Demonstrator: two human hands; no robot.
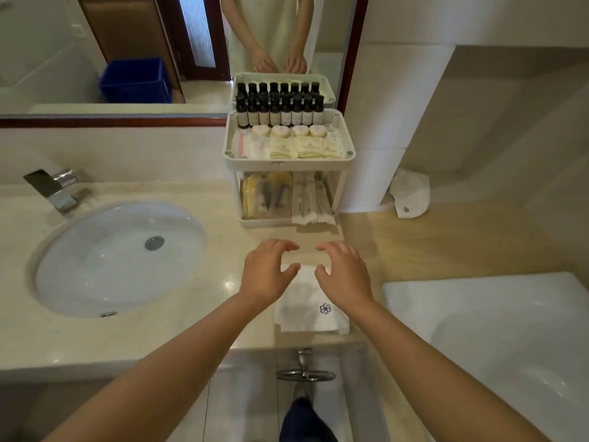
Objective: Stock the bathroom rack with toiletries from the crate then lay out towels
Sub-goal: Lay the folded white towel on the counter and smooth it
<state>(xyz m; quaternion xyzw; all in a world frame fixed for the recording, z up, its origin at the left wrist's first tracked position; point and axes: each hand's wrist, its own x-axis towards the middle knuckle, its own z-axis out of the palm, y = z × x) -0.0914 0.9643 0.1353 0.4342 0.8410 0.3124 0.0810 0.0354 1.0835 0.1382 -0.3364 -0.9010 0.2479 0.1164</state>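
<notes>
Both hands hover over a folded white towel (310, 306) that lies flat on the beige counter (134, 333), near its front edge and just in front of the rack (288, 156). The left hand (266, 271) and right hand (342, 272) are each spread with fingers apart and curled downward, gripping nothing; their thumbs lie over the towel's far edge, though whether they press on it cannot be told. The towel carries a small dark flower emblem (325, 308) at its right side. The rack is a white two-tier stand against the mirror (95, 52): its top tray holds a row of dark bottles (280, 111) at the back, round pale soaps (288, 131) before them, and flat sachets (306, 148) in front (the lower tier holds wrapped packets, their contents too blurred to name). A blue crate (135, 79) shows only as a reflection in the mirror. Left of the rack sit the oval sink (118, 256) and a chrome tap (55, 189). A second folded towel (409, 193) with the same emblem rests on the floor-level ledge to the right, well apart from the hands.
</notes>
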